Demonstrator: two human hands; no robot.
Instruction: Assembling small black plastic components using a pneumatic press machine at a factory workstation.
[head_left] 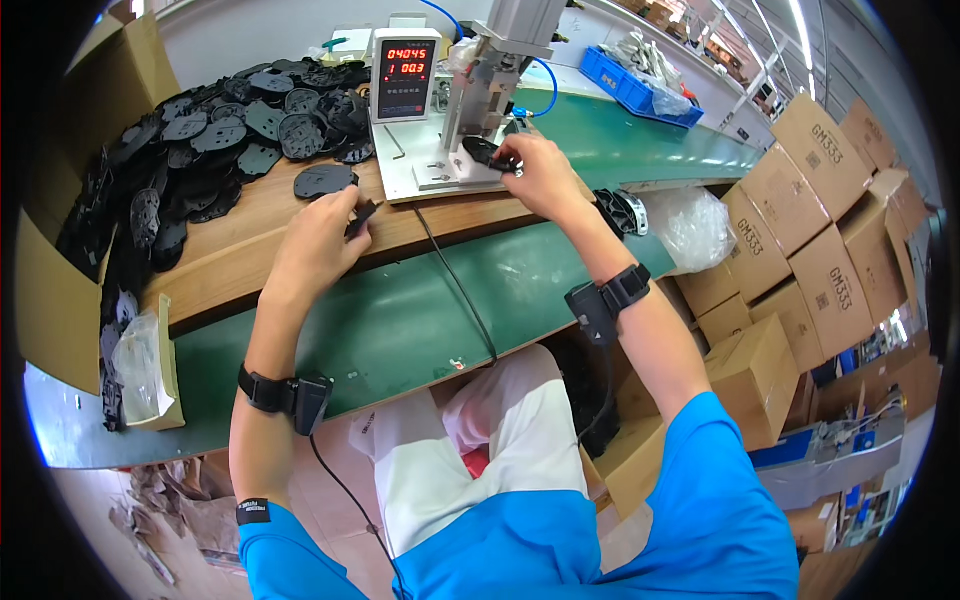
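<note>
My left hand is closed, with a small black plastic part pinched between thumb and fingers. Just beyond its fingertips a flat black oval plate lies on the wooden board. At the foot of the metal press, my right hand grips the edge of a black oval plastic part. That part is tilted above the white base plate; whether it touches the fixture I cannot tell. A hex key rests on the base.
A heap of black plastic parts covers the board's left side. A counter box with a red display stands beside the press. Right of it are a bag of clear plastic, a blue crate and stacked cartons.
</note>
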